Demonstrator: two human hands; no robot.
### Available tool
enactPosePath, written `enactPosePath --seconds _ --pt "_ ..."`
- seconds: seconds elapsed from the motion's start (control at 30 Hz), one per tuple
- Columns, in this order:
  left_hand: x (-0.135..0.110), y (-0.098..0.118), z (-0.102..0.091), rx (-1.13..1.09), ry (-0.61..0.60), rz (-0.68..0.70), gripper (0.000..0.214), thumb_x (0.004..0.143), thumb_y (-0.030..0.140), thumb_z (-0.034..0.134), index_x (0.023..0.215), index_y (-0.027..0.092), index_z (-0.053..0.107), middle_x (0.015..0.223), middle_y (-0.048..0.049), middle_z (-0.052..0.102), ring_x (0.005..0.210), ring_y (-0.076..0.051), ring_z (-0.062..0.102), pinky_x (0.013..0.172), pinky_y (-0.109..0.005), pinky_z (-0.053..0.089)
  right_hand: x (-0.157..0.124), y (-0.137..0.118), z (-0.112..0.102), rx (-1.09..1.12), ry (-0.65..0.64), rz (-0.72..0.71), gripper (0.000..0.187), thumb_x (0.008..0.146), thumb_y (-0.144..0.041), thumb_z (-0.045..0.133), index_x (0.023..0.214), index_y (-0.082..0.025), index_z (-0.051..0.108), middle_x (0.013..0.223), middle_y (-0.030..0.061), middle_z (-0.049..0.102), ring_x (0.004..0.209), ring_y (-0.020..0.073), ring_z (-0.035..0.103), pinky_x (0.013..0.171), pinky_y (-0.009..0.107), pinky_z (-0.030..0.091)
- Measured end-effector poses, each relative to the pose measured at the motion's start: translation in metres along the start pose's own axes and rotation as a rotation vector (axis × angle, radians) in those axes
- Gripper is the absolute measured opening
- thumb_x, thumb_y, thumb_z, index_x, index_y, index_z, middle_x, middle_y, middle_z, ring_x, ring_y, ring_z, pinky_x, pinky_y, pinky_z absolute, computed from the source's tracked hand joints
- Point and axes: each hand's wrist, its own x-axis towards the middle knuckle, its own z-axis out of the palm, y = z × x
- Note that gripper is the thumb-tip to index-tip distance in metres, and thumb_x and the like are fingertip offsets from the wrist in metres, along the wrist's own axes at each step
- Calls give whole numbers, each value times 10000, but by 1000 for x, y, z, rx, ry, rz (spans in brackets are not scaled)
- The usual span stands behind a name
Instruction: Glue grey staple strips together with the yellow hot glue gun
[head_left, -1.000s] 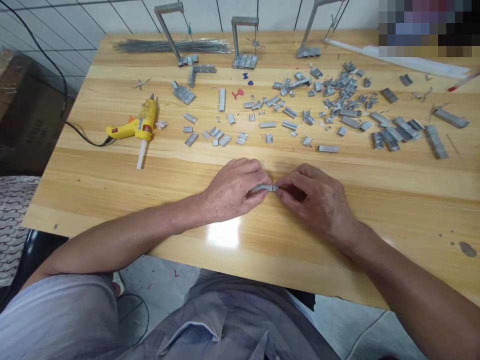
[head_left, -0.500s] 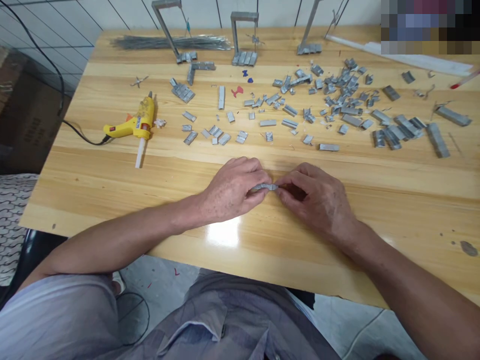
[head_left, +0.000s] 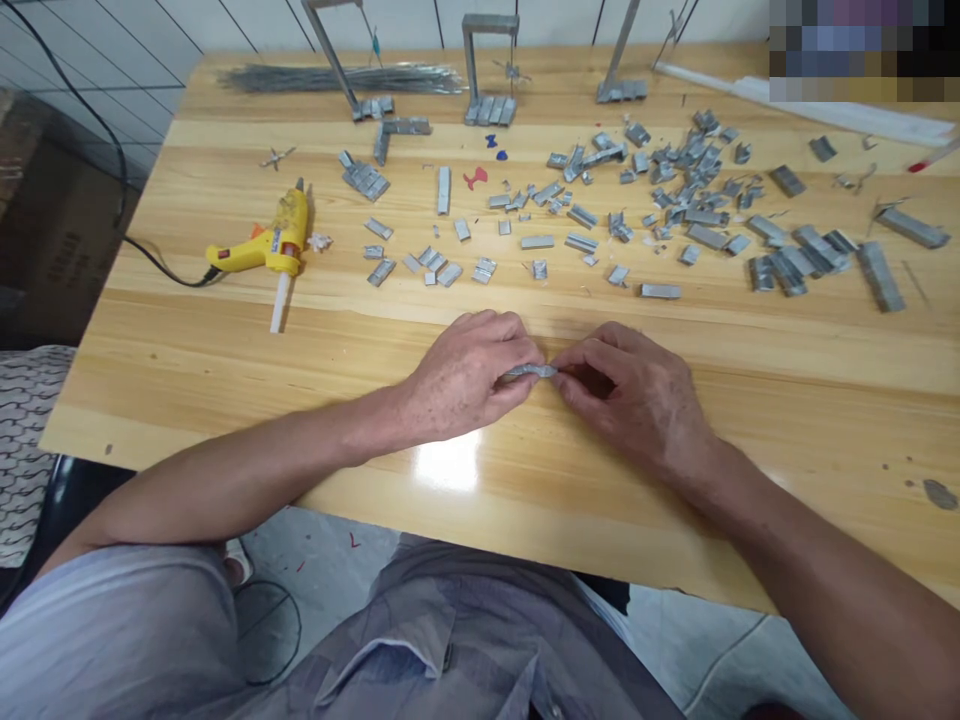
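Note:
A short grey strip of staples lies between my two hands just above the wooden table. My left hand pinches its left end with curled fingers. My right hand pinches the right end, fingers bent round it. Both wrists rest on the table near its front edge. Most of the strip is hidden by my fingertips.
Several loose staple strips are scattered across the middle and right of the table. A yellow glue gun with a black cord lies at the left. Three staple-built frames and a bundle of wire stand along the back edge.
Both hands stay on the strip in the same grip. The view has tilted slightly, so the table's objects sit a little higher in the picture.

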Motion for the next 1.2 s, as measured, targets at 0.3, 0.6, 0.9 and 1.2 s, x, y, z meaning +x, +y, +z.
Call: enactPosePath --seconds 0.3,0.6,0.9,1.2 --pt "0 0 1 -3 14 -2 162 1023 256 582 1035 200 734 969 -58 697 903 -201 629 851 -359 480 0 1 2 2 7 5 110 957 -274 660 951 -262 770 876 55 727 782 201 676 676 328 498" --pt "-1 -1 2 -21 0 -9 148 1018 250 598 1032 201 737 985 -57 703 928 -201 642 874 -360 494 1 0 1 -6 4 2 123 963 -280 653 940 -250 769 877 57 729 782 200 676 683 326 502" --pt "-2 -1 3 17 50 28 149 1011 243 609 1005 191 749 964 -56 703 888 -190 631 837 -341 491 0 1 1 -30 8 -14 113 965 -278 661 953 -244 768 875 52 730 783 192 677 681 315 501" --pt "-2 -1 3 41 44 30 162 1016 258 599 988 199 747 965 -59 700 890 -192 627 842 -340 484 -1 2 4 -26 32 -25 105 965 -274 663 955 -242 763 872 45 726 769 185 675 663 308 492"
